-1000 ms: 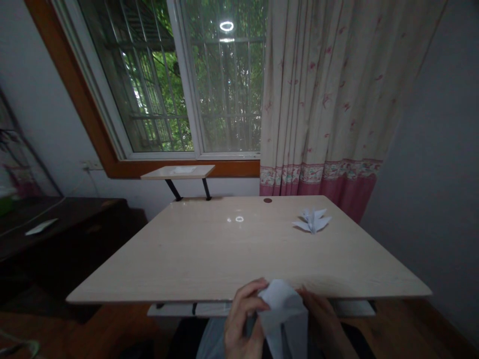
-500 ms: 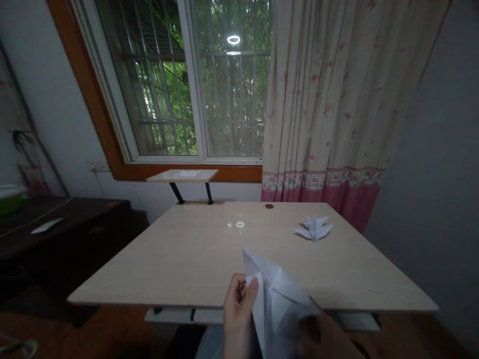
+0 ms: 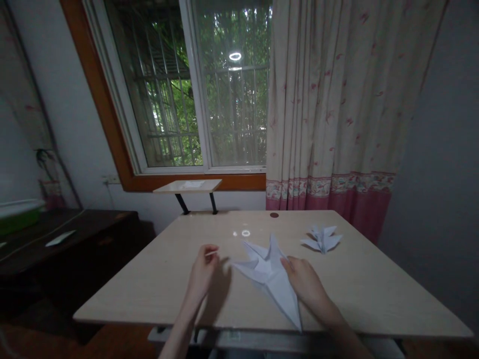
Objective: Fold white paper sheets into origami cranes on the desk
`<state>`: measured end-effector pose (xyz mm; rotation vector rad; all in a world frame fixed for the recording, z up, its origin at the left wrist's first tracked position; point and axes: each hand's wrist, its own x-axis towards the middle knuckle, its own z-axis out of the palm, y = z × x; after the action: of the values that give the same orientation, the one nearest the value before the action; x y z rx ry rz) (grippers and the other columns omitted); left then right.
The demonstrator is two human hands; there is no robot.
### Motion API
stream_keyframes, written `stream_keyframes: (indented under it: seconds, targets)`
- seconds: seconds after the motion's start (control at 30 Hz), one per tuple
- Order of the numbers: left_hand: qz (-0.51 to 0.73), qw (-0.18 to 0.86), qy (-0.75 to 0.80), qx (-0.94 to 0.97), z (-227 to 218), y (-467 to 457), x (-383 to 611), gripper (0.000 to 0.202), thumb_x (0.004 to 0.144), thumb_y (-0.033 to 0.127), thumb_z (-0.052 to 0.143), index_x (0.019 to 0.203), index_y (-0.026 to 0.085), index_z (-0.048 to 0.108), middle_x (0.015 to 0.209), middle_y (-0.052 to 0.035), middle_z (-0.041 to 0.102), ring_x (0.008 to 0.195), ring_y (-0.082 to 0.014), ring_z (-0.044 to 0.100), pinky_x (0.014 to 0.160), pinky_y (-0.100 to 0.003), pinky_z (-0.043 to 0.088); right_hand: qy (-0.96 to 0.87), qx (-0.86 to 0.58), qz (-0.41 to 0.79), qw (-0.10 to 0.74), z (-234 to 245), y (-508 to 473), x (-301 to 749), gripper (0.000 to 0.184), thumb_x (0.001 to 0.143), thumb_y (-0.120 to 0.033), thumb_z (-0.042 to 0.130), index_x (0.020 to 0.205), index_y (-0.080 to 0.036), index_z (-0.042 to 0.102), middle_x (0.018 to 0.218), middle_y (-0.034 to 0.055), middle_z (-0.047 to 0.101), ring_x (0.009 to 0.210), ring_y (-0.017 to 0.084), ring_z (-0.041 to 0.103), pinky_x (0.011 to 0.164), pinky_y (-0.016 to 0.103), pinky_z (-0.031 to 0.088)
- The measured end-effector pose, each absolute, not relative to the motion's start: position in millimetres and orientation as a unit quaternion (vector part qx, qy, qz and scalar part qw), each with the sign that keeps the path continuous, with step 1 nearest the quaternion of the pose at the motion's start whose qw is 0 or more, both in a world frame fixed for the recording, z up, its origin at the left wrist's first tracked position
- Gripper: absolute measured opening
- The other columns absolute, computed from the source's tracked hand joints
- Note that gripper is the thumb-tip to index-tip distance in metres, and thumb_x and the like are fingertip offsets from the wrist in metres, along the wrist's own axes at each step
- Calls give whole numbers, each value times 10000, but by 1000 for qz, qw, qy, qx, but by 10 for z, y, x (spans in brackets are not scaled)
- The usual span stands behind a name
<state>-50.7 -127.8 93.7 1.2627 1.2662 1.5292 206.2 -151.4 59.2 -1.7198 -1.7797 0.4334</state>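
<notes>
A large folded white paper shape [image 3: 270, 277] with long points lies on the light wooden table [image 3: 179, 284], near its front edge. My right hand [image 3: 304, 280] rests on the paper's right side, fingers pressing its edge. My left hand [image 3: 202, 269] hovers just left of the paper, apart from it, with thumb and forefinger pinched together; whether anything is between them I cannot make out. A smaller folded white paper crane [image 3: 321, 238] sits further back on the right of the table.
A small raised shelf [image 3: 188, 187] stands at the table's back edge below the window [image 3: 194, 89]. A floral curtain [image 3: 337, 99] hangs at the right. A dark cabinet [image 3: 56, 249] with a paper slip and a green bowl stands at the left.
The paper was held up in both hands below the table edge; now it lies on the table. My left hand has let go and moved left; my right hand stays on it.
</notes>
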Motion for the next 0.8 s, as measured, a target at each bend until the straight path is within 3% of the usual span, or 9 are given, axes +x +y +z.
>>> stream_keyframes:
  seconds: [0.1,0.2,0.27,0.33,0.4,0.5,0.6,0.7,0.8]
  targets:
    - [544,243,472,650,1121,-1332,-472,162,704,174,476,816,200,590,915,-53,667,941,-221,626,863,-327,457,-674,-660,144,300,548,-1379,1862,332,933,-331,408,862,-166,688,810,166,724,800,262,682,712,312,450]
    - [279,261,459,802,988,-1413,-113,289,738,81,383,807,188,642,872,-65,694,862,-197,651,828,-285,472,-688,-645,145,299,456,-1288,1721,358,945,-366,401,879,-169,693,846,157,727,814,260,682,723,314,454]
    - [251,244,493,797,779,-1418,127,303,762,76,380,853,136,663,922,-136,686,909,-240,645,853,-323,470,-695,-636,152,299,376,-1226,1703,380,951,-368,387,859,-170,698,840,132,733,805,246,683,712,300,462]
    - [253,216,533,778,571,-1398,254,348,844,141,381,1078,64,627,1158,-216,611,1120,-289,568,987,-386,396,-697,-634,155,297,286,-1167,1745,371,946,-342,388,860,-165,702,815,108,735,786,239,684,698,293,470]
    - [205,181,591,759,421,-1380,252,506,873,298,467,1320,63,499,1388,-225,461,1320,-336,399,1077,-420,309,-694,-640,149,293,194,-1126,1809,314,922,-291,417,921,-157,701,828,102,734,812,248,682,719,307,478]
    - [100,184,631,747,320,-1374,122,916,769,611,582,1508,199,232,1576,-185,118,1420,-460,44,1095,-616,140,-675,-669,102,295,71,-1122,1861,384,838,-188,497,1199,-118,607,1104,178,679,1065,310,608,885,399,443]
    - [-1,181,635,751,287,-1323,-29,1065,616,789,598,1497,344,197,1585,-106,-51,1376,-489,-164,972,-770,-72,-733,-623,-5,274,-26,-1187,1840,651,792,-84,480,1430,-176,392,1421,155,472,1310,304,409,1048,456,319]
    - [-47,176,610,771,251,-1131,-223,1152,553,843,582,1496,359,133,1572,-81,-104,1379,-451,-197,973,-757,-106,-863,-466,-36,194,-82,-1308,1848,700,805,-26,413,1427,-344,379,1462,-1,452,1355,201,358,1123,422,212]
    - [-36,148,607,780,195,-807,-528,1070,614,809,574,1494,352,171,1580,-76,-44,1408,-432,-133,1003,-745,-51,-871,-441,-63,207,-42,-1429,2004,620,851,-71,410,1406,-348,406,1478,-11,430,1368,195,326,1137,442,145]
